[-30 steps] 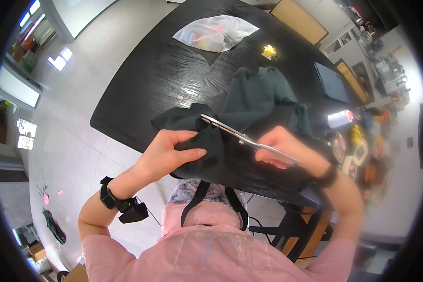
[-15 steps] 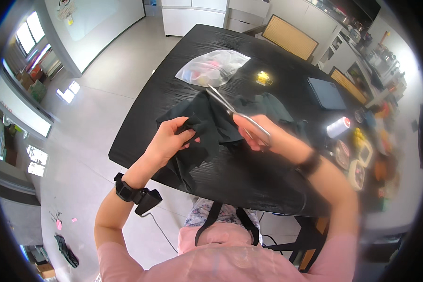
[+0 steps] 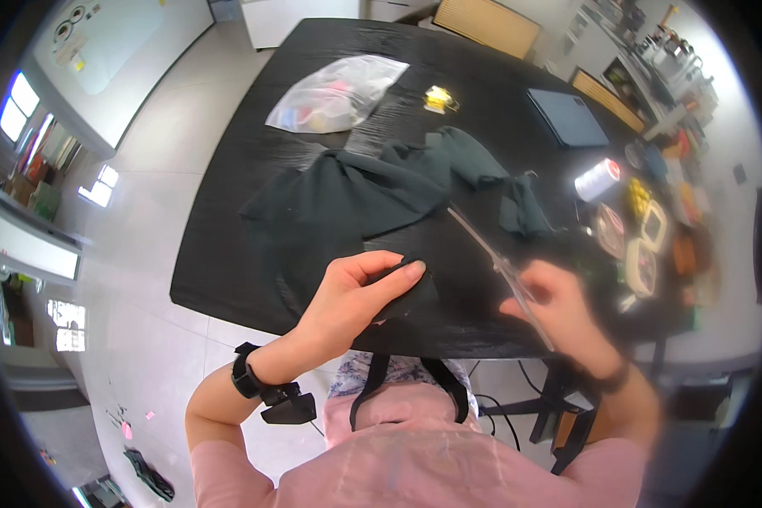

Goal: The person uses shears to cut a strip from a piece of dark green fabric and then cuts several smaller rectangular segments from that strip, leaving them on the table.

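Observation:
A dark green piece of fabric [image 3: 330,199] lies spread and rumpled over the near left part of the table. Near the table's front edge, my left hand [image 3: 347,292] pinches an edge of this fabric between thumb and fingers. My right hand [image 3: 559,305] grips a pair of metal scissors [image 3: 498,261], slightly blurred, to the right of the left hand. The blades point up and to the left, apart from my left hand, with their tips close to the fabric's right side. More dark green cloth [image 3: 470,161] trails off toward the right behind the scissors.
On the black table [image 3: 229,169] stand a clear plastic bag [image 3: 339,95] with coloured contents, a small yellow bundle [image 3: 438,100], a dark flat tablet or folder [image 3: 567,117], a white thread spool [image 3: 597,179] and an opened cream round case [image 3: 641,267]. Chairs [image 3: 487,27] stand behind.
The scissors have swung away from the fabric, down and to the right. My left hand has moved nearer the front edge, and the fabric lies more spread out.

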`<state>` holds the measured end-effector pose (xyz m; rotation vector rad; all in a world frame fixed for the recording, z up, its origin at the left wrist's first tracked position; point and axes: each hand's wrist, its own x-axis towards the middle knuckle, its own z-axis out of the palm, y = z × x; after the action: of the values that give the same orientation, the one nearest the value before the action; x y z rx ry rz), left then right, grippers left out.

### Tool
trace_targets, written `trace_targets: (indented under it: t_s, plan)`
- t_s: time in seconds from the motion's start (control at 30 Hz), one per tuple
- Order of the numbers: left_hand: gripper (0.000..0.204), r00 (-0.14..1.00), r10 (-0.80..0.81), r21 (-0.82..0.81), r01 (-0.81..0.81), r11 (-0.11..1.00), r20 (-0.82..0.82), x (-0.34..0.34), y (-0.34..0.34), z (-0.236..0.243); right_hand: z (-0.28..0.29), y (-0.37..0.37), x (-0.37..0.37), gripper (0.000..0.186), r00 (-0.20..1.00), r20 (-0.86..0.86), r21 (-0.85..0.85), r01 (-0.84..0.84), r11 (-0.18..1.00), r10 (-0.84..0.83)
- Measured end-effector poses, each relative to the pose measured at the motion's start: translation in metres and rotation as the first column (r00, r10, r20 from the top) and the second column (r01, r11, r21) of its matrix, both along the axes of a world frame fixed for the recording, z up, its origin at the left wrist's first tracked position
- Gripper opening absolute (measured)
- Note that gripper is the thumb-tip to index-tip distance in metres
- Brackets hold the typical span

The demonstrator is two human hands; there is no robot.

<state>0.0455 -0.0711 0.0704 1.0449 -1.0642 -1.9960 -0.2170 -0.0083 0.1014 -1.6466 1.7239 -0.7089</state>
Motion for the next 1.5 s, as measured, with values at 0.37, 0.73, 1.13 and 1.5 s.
trace_targets:
  t_s: [0.37,0.73,1.13,1.5]
  plan:
    - [0.027,0.919,-0.393,0.062,0.395,0.917,-0.04,-0.083,-0.01,-0.011,-0.026,0.093,-0.058,0.035,0.986,0.08,0.13,0.136,0.982,-0.148]
    - [0.016,0.906,-0.419,-0.016,0.418,0.908,-0.057,-0.126,0.001,-0.042,-0.046,0.097,-0.047,0.044,0.965,0.035,-0.116,0.262,0.958,-0.26]
    - [0.016,0.886,-0.463,-0.223,0.449,0.865,-0.012,-0.124,0.0,-0.058,-0.049,0.085,-0.038,0.038,0.974,-0.054,-0.174,0.207,0.963,-0.22]
    - [0.018,0.861,-0.506,-0.147,0.495,0.857,-0.052,-0.122,-0.005,-0.053,-0.054,0.101,-0.04,0.036,0.977,-0.06,-0.017,0.202,0.979,-0.203]
